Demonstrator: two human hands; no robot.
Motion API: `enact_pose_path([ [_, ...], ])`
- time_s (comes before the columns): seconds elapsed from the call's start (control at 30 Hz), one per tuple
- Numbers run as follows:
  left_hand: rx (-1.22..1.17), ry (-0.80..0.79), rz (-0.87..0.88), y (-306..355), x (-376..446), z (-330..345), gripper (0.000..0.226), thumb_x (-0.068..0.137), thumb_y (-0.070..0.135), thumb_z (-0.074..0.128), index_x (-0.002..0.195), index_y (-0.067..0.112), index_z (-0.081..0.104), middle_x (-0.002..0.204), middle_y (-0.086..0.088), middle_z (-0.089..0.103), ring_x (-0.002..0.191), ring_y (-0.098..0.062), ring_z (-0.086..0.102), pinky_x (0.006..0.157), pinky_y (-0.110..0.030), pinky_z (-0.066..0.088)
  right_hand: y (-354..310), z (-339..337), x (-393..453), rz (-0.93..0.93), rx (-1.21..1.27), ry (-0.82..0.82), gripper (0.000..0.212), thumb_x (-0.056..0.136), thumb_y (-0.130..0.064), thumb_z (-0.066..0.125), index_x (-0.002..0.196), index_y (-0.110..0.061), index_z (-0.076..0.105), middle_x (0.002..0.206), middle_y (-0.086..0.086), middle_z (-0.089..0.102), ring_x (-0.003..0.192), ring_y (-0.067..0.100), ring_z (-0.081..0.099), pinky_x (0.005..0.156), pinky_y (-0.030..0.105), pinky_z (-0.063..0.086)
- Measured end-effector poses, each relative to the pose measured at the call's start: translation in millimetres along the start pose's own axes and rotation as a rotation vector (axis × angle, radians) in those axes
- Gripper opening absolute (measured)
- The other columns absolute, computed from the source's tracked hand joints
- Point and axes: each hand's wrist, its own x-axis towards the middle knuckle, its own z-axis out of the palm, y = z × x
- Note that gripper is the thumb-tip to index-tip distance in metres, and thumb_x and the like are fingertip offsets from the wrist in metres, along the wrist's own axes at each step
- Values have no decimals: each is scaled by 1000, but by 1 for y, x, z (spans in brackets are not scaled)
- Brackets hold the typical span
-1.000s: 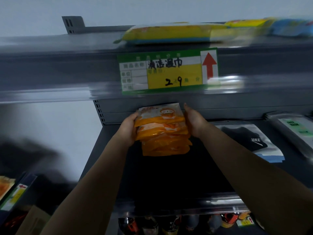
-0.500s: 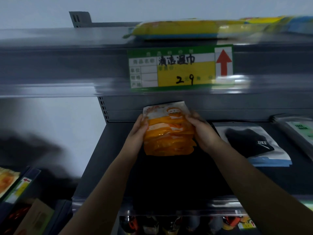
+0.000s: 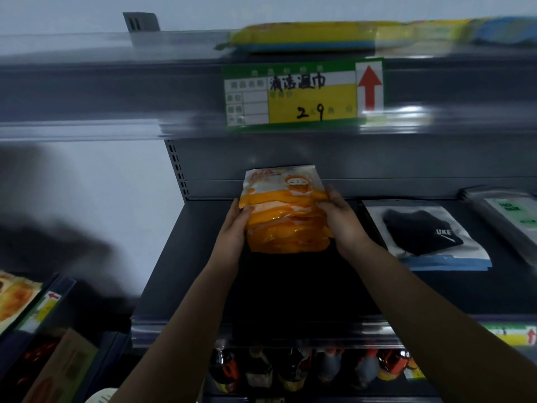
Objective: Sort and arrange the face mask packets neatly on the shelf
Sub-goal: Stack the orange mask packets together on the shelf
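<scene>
— Squaring up the stack of orange face mask packets [image 3: 286, 216] on the grey shelf [image 3: 186, 251], by the look of it. Left hand [image 3: 232, 231] flat along the left edge, fingers [image 3: 242, 212] fairly straight and pressed to the side. Right hand [image 3: 338, 218] on the other edge, thumb and fingers curled over the top packet, clamped on the stack.

— Sitting where, exactly?

— Toward the back of the shelf, left of centre, top packet close to the rear panel [image 3: 377, 167]. Fanned out a bit: lower packets stepped toward the front, edges uneven. Cannot tell whether fully down on the shelf or lifted slightly.

— Best way to finish the step?

— Squeezing evenly from both sides until the long edges line up. Then tapping the front edges back, so nothing sticks out. Keeping the pile flat while pressing; slippery film, likely to slide or buckle under a hard pinch. Light, even pressure, probably enough.

— Anything near enough to bump?

— Black mask packet [image 3: 424, 231] lying flat to the right, near but apart from the right wrist. Further right, a clear packet with a green label [image 3: 508, 216], partly cut off by the frame. Worth leaving a gap between piles and keeping the row parallel to the front rail [image 3: 290, 330].

— And overhead?

— Upper shelf with a green and yellow price tag [image 3: 302, 94] and yellow packs [image 3: 308, 39] on top; blurred, not part of this step. Bottles [image 3: 290, 370] below, also out of the way.
</scene>
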Motion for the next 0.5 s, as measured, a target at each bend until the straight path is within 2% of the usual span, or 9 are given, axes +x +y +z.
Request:
enact_pose_path([
  [0.1,-17,2,-4,0,2,5,42,99,39,35,140,33,36,108,15,56,92,-3,59,60,-17,54,3,1,-2,10,-9,14,38,94,-7,44,127,-25,53,95,-7,62,84,8,59,64,23,46],
  [0.2,-24,17,-10,1,6,12,46,99,45,33,144,36,30,124,4,55,103,-15,60,76,-31,55,4,-2,-2,40,-19,47,38,93,-3,41,125,-19,55,101,1,63,88,14,61,67,24,48],
  [0.27,21,22,-28,3,8,17,48,98,48,31,145,41,26,133,-1,49,108,-21,57,77,-33,54,5,-6,-1,51,-30,70,38,91,0,41,119,-18,58,103,4,64,95,21,61,71,27,49],
  [0.37,84,-1,-36,5,11,24,48,98,50,30,144,44,23,135,0,45,112,-23,55,79,-34,53,8,-15,0,51,-3,104,37,88,5,41,109,-17,62,105,10,66,98,26,62,80,32,51],
  [0.5,79,-39,-4,3,10,25,44,98,46,35,142,44,29,135,3,48,115,-22,56,92,-44,52,7,-21,0,46,42,107,36,86,6,42,113,-9,61,95,8,66,87,22,63,72,29,50],
])
